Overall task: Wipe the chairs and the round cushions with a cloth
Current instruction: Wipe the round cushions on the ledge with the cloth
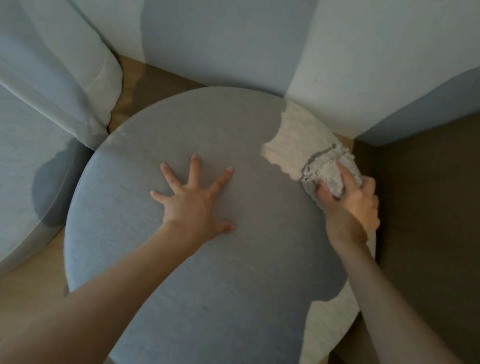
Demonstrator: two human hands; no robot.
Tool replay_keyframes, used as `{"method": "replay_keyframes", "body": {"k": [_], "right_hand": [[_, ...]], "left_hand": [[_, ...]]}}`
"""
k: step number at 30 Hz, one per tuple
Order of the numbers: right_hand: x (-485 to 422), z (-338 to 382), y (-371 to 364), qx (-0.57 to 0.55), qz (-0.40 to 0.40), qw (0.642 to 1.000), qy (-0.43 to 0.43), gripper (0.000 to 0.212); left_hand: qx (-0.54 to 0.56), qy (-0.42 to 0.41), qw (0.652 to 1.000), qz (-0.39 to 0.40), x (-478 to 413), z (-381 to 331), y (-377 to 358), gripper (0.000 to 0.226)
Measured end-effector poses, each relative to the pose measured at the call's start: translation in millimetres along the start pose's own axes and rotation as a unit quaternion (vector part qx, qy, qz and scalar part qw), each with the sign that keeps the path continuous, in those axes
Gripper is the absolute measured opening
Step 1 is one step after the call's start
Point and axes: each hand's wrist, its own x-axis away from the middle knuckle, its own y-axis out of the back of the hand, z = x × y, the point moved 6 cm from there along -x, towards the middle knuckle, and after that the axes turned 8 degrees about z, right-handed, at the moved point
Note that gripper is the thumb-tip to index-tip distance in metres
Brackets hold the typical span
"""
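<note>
Cushion (215, 288), round and grey, fills the middle of the view on a wooden seat (27, 283). Left hand (195, 200) presses flat on its centre, fingers spread. Right hand (351, 202) grips a crumpled white cloth (328, 172) against the cushion's far right edge. Sheer curtain (30, 70) hangs left

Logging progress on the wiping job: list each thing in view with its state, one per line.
round cushion: lying flat, one hand pressing on it, the cloth at its right edge.
cloth: bunched up, pressed against the cushion's right edge.
left hand: fingers spread, flat on the middle of the cushion.
right hand: gripping the cloth.
curtain: sheer, hanging down at the left.
</note>
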Motion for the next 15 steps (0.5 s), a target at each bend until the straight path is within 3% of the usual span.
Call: {"method": "replay_keyframes", "body": {"k": [2,5,8,11,13,15], "right_hand": [[-6,19,8,-0.034,-0.027,0.999,0.018,0.051],[-25,85,9,-0.023,-0.054,0.99,0.129,0.05],[-49,151,-16,0.037,0.017,0.975,0.218,0.05],[-67,156,-34,0.054,0.065,0.974,0.211,0.048],[-73,126,-29,0.02,0.064,0.986,0.153,0.051],[-67,97,-21,0.08,0.044,0.986,0.137,0.051]], "left_hand": [[0.001,-0.003,1.0,0.003,-1,0,0,0.103],[0.004,-0.004,1.0,0.003,-3,1,-3,0.103],[0.001,-0.005,1.0,-0.004,-5,1,-5,0.103],[-0.005,-0.004,1.0,-0.013,-5,2,-7,0.104],[-0.011,-0.004,1.0,-0.019,-4,2,-7,0.104],[-0.009,-0.005,1.0,-0.022,-3,2,-6,0.104]]}}
